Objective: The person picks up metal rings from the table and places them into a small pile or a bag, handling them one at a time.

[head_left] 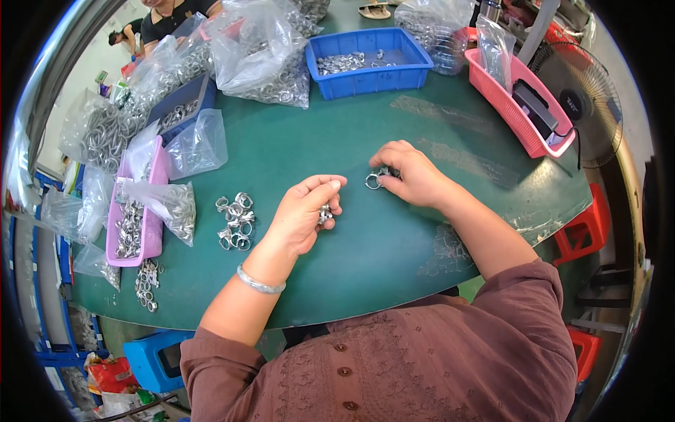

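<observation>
The left hand's (301, 214) grip was curled round small metal pieces (325, 214), mostly hidden by fingers! The right hand's (413, 176) grip bent over metal rings (384, 171); pinching or not, I couldn't tell. Loose clamps (242, 228) lay left, a pink basket (153, 235) beyond. Green tabletop (351, 260) stretched toward the blue bin (373, 83); a brown shirt (394, 366) covered its near edge.

Showing no readable word, label, brand, number or sign anywhere. Bearing just a pale mark on the dark fan hub (573, 104), too small for reading; showing light patches on the red bag (112, 375), too blurred for telling as print.
</observation>
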### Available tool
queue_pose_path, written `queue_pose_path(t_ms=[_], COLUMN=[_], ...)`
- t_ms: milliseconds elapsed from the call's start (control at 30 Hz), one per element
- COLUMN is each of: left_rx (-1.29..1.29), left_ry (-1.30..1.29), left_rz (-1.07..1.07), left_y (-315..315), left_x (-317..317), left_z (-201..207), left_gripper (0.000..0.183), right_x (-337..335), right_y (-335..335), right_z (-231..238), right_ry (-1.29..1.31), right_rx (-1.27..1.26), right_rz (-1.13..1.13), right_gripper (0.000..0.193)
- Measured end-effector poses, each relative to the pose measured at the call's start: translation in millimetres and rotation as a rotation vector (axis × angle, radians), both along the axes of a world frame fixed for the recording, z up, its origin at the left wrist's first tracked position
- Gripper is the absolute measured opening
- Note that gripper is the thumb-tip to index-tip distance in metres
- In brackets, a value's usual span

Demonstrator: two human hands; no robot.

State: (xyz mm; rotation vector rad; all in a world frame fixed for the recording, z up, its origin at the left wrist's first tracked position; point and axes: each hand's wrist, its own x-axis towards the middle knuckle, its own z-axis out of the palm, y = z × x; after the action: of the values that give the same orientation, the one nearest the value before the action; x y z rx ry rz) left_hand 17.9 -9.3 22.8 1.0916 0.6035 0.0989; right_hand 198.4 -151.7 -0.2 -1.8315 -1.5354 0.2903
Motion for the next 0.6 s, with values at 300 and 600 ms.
queue_pose_path(t_ms=[300,600], left_rx=[0.046,0.001], left_ry=[0.030,-0.025], left_rz=[0.027,-0.023], left_y=[-11,-16], left_x=[17,7], left_z=[-12,-17], left_gripper=[0.022,0.017], right_x=[-4,-16], right_y=[-3,1], right_z=[-6,6], right_ry=[-0.186,0.022], right_rx=[0.017,0.268], right_rz=[0.055,0.098], right_gripper=[0.025,0.024])
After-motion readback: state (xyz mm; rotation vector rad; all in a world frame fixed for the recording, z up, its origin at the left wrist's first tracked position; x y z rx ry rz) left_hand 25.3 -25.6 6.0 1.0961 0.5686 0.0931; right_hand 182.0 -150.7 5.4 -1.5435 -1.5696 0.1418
